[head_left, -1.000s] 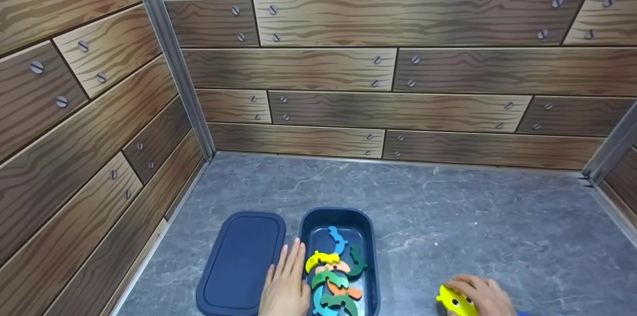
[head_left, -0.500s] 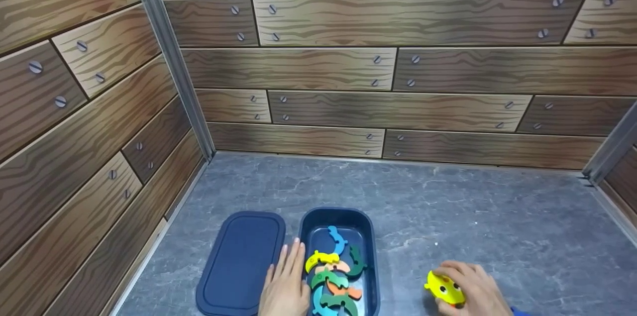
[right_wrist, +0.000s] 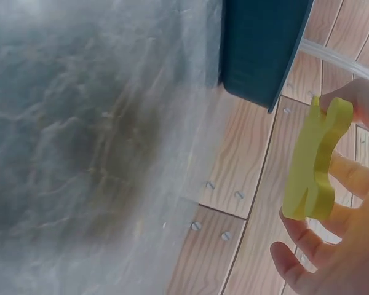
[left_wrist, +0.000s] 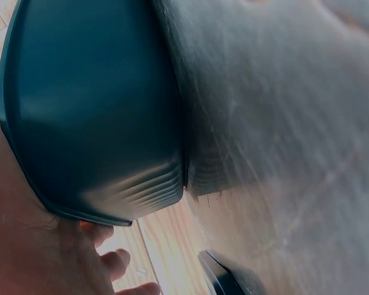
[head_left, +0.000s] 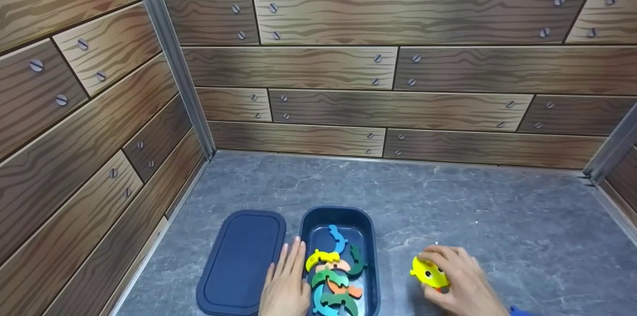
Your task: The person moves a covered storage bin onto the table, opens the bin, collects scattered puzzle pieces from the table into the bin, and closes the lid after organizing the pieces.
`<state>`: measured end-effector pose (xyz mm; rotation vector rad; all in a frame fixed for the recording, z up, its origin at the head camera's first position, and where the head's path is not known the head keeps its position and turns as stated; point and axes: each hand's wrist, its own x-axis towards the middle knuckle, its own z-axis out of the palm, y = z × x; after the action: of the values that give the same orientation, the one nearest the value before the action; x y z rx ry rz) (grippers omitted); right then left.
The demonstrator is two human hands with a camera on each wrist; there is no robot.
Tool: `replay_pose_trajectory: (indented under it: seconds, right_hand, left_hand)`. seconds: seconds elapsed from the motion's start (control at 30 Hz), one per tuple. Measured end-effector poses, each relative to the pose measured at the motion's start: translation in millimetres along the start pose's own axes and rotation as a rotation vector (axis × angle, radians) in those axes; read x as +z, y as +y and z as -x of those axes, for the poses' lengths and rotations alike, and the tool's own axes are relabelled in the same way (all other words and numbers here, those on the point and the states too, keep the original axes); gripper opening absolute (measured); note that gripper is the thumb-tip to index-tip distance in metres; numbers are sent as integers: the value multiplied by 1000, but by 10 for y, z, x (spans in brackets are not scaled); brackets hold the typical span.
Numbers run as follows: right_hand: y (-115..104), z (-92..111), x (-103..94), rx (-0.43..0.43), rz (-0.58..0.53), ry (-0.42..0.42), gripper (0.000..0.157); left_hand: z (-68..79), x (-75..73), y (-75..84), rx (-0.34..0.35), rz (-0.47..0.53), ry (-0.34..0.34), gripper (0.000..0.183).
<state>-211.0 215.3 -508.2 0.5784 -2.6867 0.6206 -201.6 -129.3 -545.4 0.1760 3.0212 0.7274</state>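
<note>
A dark blue box (head_left: 373, 256) holds several curved, coloured animal-shaped pieces; a blue piece (head_left: 338, 239), a yellow one (head_left: 322, 259) and a dark green one (head_left: 355, 262) are among them. My left hand (head_left: 286, 281) rests with straight fingers along the box's left wall; the left wrist view shows the box (left_wrist: 98, 104) from outside against it. Right of the box, my right hand (head_left: 460, 278) grips a thick yellow toy piece (head_left: 422, 271) with round eyes and a bit of orange. The right wrist view has that yellow piece (right_wrist: 307, 163) pinched between thumb and fingers, raised off the table.
Left of the box lies its flat dark blue lid (head_left: 244, 261), partly behind my left hand. The grey marbled table (head_left: 487, 211) is bounded by wood-patterned walls (head_left: 318, 72) at the back and both sides.
My right hand has moved left and away from me with the yellow toy piece, closer to the box. The left hand, box and lid have stayed in place.
</note>
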Motion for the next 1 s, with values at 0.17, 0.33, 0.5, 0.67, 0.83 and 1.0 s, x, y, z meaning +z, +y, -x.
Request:
replay_pose_trajectory:
  seconds: [0.17,0.33,0.5,0.67,0.83,1.0]
  right_hand:
    - [-51,-77,13,-56,11,9,43]
    - [-106,-145,23,-108,4,8,43]
    - [-153,-218,40,-137,14,11,45]
    - [-169,-276,86,-223,14,61,48]
    - [-223,-336,101,-229,13,49,48]
    - [-296,-407,114,-202,15,28,45]
  left_hand:
    - [-6,3,5,0,-1,-2,66]
    - [-11,18,-8,8,3,13,65]
    - [-9,23,-12,6,8,16,65]
    - [-3,13,-3,4,11,6,65]
    - [-1,5,0,3,5,6,65]
    - [0,3,-1,3,-5,0,65]
